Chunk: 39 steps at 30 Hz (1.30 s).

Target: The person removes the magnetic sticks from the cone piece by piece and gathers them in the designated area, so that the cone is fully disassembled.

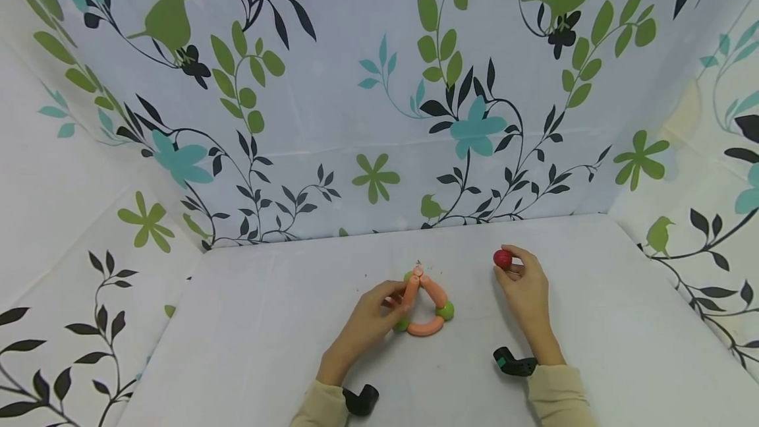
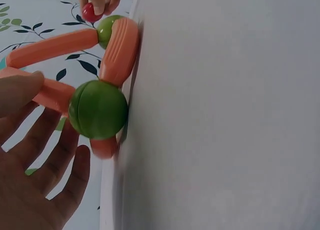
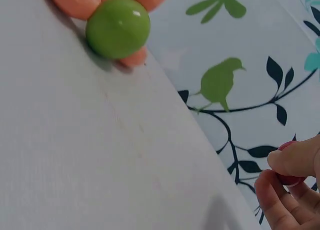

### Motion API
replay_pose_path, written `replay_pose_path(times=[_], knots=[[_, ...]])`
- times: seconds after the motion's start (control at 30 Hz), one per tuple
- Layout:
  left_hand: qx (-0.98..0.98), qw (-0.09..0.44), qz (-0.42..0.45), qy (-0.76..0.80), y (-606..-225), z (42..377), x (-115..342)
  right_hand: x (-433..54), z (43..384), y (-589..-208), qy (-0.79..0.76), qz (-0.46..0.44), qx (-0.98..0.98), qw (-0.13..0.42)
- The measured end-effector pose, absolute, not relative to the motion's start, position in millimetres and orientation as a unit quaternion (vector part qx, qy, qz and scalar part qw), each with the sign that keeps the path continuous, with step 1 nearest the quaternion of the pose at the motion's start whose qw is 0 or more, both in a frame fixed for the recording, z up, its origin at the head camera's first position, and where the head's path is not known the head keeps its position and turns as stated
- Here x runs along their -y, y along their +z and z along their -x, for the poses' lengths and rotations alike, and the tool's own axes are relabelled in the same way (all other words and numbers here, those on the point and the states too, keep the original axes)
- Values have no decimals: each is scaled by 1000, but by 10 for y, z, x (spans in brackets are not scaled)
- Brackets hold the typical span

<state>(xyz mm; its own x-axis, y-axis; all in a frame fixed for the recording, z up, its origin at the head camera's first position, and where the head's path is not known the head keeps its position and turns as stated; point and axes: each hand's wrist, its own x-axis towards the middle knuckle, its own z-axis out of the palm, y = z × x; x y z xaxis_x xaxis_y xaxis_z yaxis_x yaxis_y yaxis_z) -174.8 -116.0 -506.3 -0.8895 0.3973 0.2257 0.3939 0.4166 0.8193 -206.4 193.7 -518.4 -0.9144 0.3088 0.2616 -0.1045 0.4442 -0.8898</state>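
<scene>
Orange-and-green frame (image 1: 425,329) pinched by left hand (image 1: 373,312), one green ball (image 1: 445,310) right of that hand; red ball (image 1: 502,258) pinched by right hand (image 1: 528,286), apart from frame.

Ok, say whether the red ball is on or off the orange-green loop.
Off: right fingers pinch the ball, with white table showing between it and the loop.

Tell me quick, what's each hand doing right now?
Left hand: closed, thumb and fingers holding an orange piece of the orange-and-green loop.
Right hand: closed, pinching the red ball.
</scene>
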Motion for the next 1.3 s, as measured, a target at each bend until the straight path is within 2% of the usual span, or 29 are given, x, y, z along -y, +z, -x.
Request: replay_pose_path(times=[0.23, 0.4, 0.53, 0.8, 1.03, 1.3], knots=[[-866, 12, -266, 423, -5046, 1767, 1250, -2052, 2079, -5292, 483, 79, 847, 210], [-883, -4, -277, 378, -5038, 1774, 1277, -2100, 2093, -5342, 457, 79, 859, 218], [-888, -4, -275, 369, -5052, 1778, 1288, -2133, 2103, -5366, 444, 87, 867, 210], [-887, 31, -261, 380, -5055, 1778, 1318, -2150, 2118, -5402, 411, 79, 886, 201], [-885, 45, -259, 383, -5063, 1765, 1339, -2122, 2115, -5468, 400, 66, 899, 166], [-878, 47, -261, 399, -5117, 1821, 1334, -2138, 2127, -5459, 388, 59, 904, 169]])
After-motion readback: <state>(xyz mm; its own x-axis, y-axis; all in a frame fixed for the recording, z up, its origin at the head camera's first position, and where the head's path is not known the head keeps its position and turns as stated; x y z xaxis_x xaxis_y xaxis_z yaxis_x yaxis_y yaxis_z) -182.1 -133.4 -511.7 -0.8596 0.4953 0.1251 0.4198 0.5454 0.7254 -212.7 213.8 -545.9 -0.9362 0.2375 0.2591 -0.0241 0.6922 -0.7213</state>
